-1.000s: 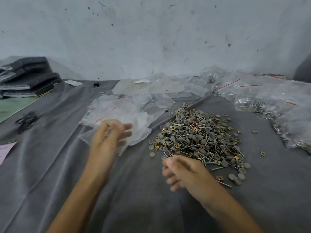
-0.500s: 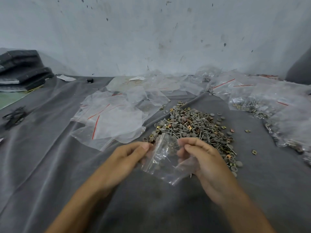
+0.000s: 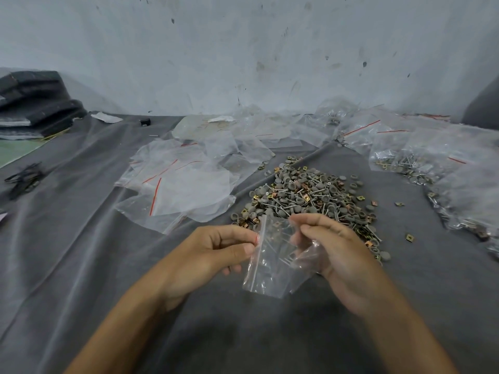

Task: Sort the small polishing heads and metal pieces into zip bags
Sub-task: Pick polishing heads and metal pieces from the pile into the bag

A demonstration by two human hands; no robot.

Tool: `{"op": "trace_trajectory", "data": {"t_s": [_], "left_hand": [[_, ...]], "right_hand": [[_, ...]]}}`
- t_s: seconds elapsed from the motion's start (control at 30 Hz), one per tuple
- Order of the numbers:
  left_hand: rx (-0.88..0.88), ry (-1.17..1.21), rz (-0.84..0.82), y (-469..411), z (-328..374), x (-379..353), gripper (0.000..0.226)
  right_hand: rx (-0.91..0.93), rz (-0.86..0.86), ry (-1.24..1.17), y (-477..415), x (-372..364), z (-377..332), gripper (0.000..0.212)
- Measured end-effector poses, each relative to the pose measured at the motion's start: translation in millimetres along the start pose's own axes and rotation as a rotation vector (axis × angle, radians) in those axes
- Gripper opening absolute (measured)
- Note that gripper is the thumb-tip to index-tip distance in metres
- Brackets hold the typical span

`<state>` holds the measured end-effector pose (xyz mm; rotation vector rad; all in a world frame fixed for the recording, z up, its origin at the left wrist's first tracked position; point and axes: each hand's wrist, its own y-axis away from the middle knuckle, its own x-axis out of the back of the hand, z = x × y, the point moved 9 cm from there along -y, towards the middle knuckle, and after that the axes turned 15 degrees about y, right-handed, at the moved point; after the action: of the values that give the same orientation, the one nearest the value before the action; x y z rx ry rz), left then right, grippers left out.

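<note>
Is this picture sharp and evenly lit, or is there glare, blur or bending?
Head view: soft, even light; faint glare on the zip bag held by the left hand and right hand; pile of polishing heads sharp; wall base bows from wide-angle distortion.

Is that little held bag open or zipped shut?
Cannot tell: the zip bag is pinched at both sides, red-lined edge leftward, but no gap at its mouth shows.
</note>
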<state>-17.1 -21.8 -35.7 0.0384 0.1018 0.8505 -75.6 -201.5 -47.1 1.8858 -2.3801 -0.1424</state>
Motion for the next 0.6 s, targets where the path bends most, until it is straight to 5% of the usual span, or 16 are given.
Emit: {"op": "trace_trajectory", "data": {"t_s": [0.2, 0.43, 0.6], "left_hand": [[-0.007, -0.007, -0.053, 2, 0, -14, 0.030], [-0.035, 0.016, -0.012, 3, 5, -18, 0.010], [-0.199, 0.068, 0.029, 5, 20, -15, 0.032]], "right_hand": [[0.012, 0.021, 0.108, 3, 0, -1, 0.031], [0.026, -0.015, 0.143, 7, -5, -5, 0.024], [0.033, -0.091, 0.117, 11, -12, -7, 0.010]]}}
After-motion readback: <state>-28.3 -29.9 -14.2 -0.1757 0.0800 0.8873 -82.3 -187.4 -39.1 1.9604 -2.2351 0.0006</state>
